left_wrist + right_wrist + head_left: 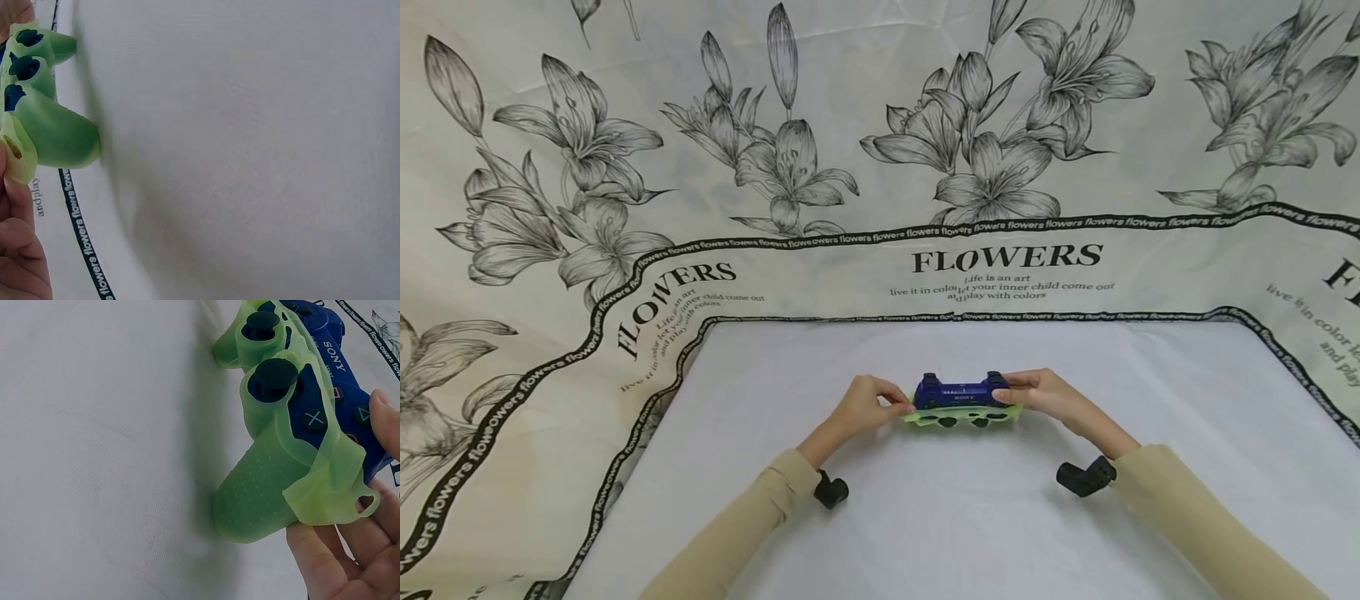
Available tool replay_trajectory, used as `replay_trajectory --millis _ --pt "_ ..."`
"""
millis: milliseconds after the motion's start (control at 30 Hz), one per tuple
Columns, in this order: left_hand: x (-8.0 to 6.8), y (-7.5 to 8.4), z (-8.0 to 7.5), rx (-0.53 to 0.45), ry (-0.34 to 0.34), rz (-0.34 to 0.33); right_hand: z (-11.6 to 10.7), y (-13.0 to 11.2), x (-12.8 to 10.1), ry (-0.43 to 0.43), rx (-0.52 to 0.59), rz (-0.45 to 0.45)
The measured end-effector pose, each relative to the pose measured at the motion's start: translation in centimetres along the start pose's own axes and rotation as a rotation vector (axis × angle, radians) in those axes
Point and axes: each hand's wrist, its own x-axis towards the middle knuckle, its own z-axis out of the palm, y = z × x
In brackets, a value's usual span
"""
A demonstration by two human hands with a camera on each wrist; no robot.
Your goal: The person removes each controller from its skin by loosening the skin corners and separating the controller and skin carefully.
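My head camera is looking down from above both hands; each wrist camera is sitting close beside its palm (very close), all sharing the controller [962, 398].

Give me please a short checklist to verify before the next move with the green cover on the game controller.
1. Left hand grips its end of the controller: ok.
2. Right hand holds the other end: ok.
3. Green cover fully on: not ok, its edge is peeled off the blue face by the buttons.
4. Thumbsticks poke through the cover holes: ok.
5. Cover free of tears: cannot tell.
6. Controller over the white sheet: ok.
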Motion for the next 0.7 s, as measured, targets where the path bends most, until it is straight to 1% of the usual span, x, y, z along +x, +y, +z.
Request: replay_trajectory --millis 67,200,233,300,400,467,500,567,633,700 --pt "0.0 0.1 0.1 -0.010 0.008 -0.008 -0.1 0.0 0.0 -0.002 -0.004 0.006" --pt "0.2 0.5 0.1 -0.029 0.010 -0.063 -0.3 0.0 -0.1 -0.002 -0.002 0.006" --pt "0.3 0.6 0.1 -0.021 0.006 -0.065 -0.3 0.0 -0.1 -0.001 0.004 0.007" --pt "0.3 0.8 -0.1 0.000 -0.016 -0.054 -0.3 0.0 -0.1 -0.002 0.015 0.005" --pt "0.3 1.2 -0.3 0.036 -0.055 -0.021 0.0 0.1 -0.1 0.006 0.018 -0.005" --pt "0.3 1.4 -0.5 0.057 -0.075 -0.015 0.2 0.1 -0.1 0.012 0.022 -0.010" --pt "0.3 1.4 -0.5 0.063 -0.079 -0.028 0.3 0.1 -0.1 0.019 0.021 -0.012" --pt "0.3 1.5 -0.5 0.064 -0.070 -0.077 0.5 0.1 -0.2 0.035 0.022 -0.009" --pt "0.3 1.6 -0.3 0.048 -0.051 -0.143 0.6 0.1 -0.2 0.047 0.025 -0.006" --pt "0.4 1.7 -0.2 0.030 -0.018 -0.220 0.8 0.2 -0.2 0.062 0.021 -0.010"
